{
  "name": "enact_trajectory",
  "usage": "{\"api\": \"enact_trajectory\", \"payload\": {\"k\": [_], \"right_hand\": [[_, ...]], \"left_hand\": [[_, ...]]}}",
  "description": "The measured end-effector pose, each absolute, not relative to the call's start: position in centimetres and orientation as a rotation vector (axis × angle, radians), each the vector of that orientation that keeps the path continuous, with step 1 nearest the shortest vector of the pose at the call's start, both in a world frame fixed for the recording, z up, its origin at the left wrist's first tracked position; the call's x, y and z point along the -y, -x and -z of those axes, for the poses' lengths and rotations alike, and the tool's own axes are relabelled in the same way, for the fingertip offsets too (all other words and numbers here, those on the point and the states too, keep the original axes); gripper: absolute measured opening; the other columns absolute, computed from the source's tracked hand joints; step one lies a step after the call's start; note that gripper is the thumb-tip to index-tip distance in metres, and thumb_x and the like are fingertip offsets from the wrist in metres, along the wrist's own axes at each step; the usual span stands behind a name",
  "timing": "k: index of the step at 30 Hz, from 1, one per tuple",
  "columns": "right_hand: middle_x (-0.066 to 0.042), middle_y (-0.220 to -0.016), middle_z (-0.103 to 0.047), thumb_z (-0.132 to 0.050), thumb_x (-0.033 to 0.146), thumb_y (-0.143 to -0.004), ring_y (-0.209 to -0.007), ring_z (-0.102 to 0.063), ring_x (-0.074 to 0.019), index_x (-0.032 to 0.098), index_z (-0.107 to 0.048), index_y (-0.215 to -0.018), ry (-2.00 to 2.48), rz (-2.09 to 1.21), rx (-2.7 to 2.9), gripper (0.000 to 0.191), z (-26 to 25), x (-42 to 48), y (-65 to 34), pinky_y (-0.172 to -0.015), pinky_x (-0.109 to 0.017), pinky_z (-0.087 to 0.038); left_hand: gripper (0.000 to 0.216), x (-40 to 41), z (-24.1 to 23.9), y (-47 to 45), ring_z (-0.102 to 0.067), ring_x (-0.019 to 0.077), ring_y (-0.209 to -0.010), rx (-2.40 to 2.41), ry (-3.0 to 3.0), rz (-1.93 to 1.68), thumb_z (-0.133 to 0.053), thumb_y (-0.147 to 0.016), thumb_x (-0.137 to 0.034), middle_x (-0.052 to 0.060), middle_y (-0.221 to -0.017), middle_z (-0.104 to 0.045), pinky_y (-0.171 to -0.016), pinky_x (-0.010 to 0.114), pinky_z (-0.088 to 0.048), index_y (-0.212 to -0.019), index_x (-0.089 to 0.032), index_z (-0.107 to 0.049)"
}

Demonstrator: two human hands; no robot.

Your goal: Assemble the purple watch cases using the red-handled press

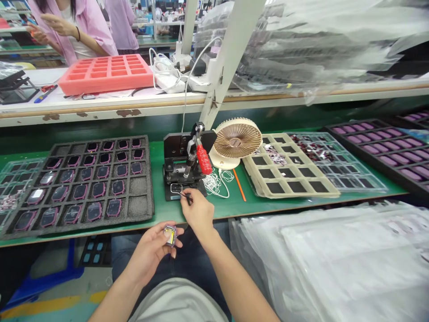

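Note:
My left hand [152,248] is closed round a small purple watch case [170,235], held below the bench edge. My right hand [197,210] pinches thin tweezers [185,195] whose tips touch a thin white ring [176,188] lying on the black base of a small press [182,167] with a red handle [203,159]. A loose pile of white rings [214,182] lies just right of the press.
A black foam tray [80,183] of pink watch cases sits to the left. A beige fan [237,139], a beige tray [288,167], a clear tray [331,156] and a black tray [385,145] stand to the right. An orange stick [239,184] lies nearby. Plastic bags [335,259] fill the lower right. A person in pink [77,27] stands behind a red tray [107,71].

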State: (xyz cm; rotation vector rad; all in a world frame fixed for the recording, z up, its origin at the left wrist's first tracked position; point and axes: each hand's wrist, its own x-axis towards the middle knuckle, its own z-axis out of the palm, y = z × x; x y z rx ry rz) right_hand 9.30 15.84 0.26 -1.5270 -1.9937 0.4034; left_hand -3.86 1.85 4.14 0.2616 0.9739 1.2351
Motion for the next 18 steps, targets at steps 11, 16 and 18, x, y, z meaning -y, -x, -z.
{"api": "enact_trajectory", "payload": {"k": [11,16,18], "right_hand": [[-0.001,-0.081,-0.076,-0.066,0.030,-0.096,-0.073,-0.070,-0.0172,0.024,-0.080,-0.092,1.482,-0.598,1.944,0.015,-1.9,-16.1,-8.4,-0.067,-0.026,-0.045],[-0.004,-0.081,-0.075,-0.056,0.053,-0.102,-0.069,-0.067,-0.0177,0.019,-0.080,-0.103,1.530,-0.554,1.676,0.042,-2.8,-16.1,-13.9,-0.069,-0.027,-0.051],[-0.006,-0.078,-0.073,-0.054,0.058,-0.102,-0.068,-0.066,-0.0200,0.016,-0.080,-0.108,1.709,-0.452,1.507,0.050,-2.9,-17.9,-16.5,-0.069,-0.030,-0.051]], "left_hand": [[0.039,-1.7,-3.9,3.4,-0.073,0.0238,-0.083,-0.977,-0.237,-1.211,-0.085,-0.087,-0.032,0.026,-0.122,-0.076,-0.066,0.032,-0.051,-0.118,-0.011,-0.075],[0.048,-1.3,-3.6,3.6,-0.074,0.0254,-0.087,-1.001,-0.192,-1.230,-0.086,-0.086,-0.032,0.027,-0.131,-0.073,-0.066,0.033,-0.052,-0.128,-0.012,-0.074],[0.045,-1.5,-3.6,3.5,-0.074,0.0248,-0.086,-1.013,-0.189,-1.222,-0.086,-0.086,-0.032,0.028,-0.133,-0.072,-0.064,0.031,-0.051,-0.124,-0.011,-0.076]]}}
